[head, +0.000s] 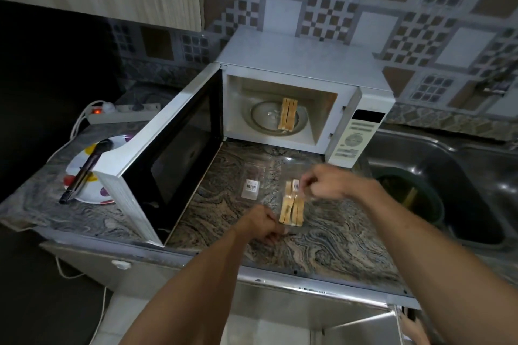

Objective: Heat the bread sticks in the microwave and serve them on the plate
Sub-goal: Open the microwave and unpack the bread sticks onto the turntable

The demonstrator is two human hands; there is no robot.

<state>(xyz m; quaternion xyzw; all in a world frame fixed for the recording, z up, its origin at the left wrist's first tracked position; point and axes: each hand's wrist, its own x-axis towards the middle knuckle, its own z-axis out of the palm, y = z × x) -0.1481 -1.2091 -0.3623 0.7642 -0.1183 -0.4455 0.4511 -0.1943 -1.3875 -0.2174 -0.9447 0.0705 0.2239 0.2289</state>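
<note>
Both grips, left hand [262, 223] and right hand [326, 182], pinch the crinkly packet [293, 204] ends near the bench's front edge; sticks inside snap easily.

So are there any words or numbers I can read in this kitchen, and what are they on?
No text here is clear enough to read.
Empty clear packet's sticker: a barcode, print too small.
Sticker on the packet of bread sticks: barcode, too blurred.
Microwave button panel: markings blurred.
Microwave display: dark, shows nothing.
</note>
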